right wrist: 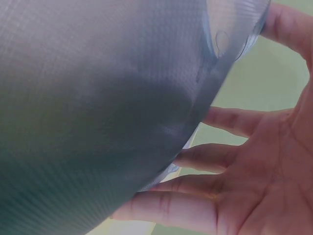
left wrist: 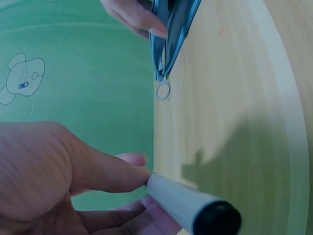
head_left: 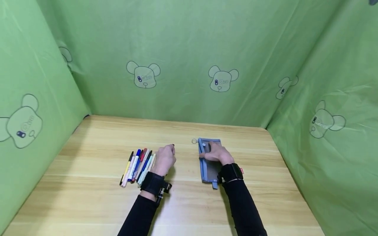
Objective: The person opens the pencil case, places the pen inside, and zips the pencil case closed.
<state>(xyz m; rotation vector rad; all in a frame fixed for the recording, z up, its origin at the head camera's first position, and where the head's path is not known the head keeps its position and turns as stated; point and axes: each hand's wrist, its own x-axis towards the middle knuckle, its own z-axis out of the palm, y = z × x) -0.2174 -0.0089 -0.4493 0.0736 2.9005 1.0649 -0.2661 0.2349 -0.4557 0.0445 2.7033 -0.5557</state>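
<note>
In the left wrist view, my left hand [left wrist: 73, 171] pinches a pen [left wrist: 178, 196] with a pale barrel and a black end between thumb and fingers. From the head view, the same hand [head_left: 165, 159] hovers just right of a row of pens [head_left: 138, 167], its own pen mostly hidden. My right hand [head_left: 218, 153] grips a blue-edged grey mesh pencil case [head_left: 211, 170], thumb on its left edge. The left wrist view shows the case's mouth [left wrist: 173, 34] spread apart. Up close, the mesh [right wrist: 112, 98] fills much of the right wrist view, with fingers [right wrist: 210, 156] along its edge.
A metal ring [head_left: 194, 141] hangs from the case's far left corner, and a blue tab [head_left: 214, 185] sticks out at its near end. The wooden table [head_left: 97, 203] is bordered by green cloth walls [head_left: 183, 98] printed with bear heads.
</note>
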